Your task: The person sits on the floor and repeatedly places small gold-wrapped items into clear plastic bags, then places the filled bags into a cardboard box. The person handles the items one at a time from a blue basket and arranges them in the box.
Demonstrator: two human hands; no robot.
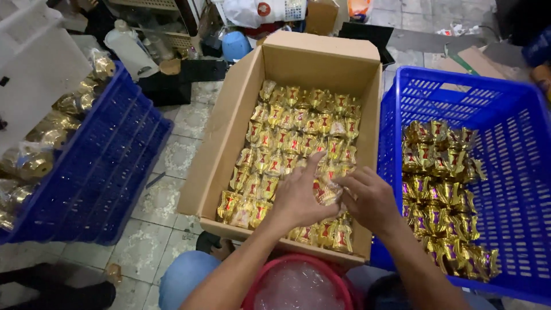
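Note:
A brown cardboard box (229,115) in front of me holds rows of small gold items with red bows, each in clear wrap. My left hand (299,198) and my right hand (370,198) meet over the near right corner of the box. Together they grip one wrapped gold item (327,192) just above the packed rows. On my right a blue plastic crate (516,172) holds a heap of similar gold items with purple bows (439,189).
Another blue crate (97,172) on the left is piled with bagged gold pieces. A red basin (298,284) lined with clear plastic sits at my lap. A white bin, a bottle and clutter stand at the back on the tiled floor.

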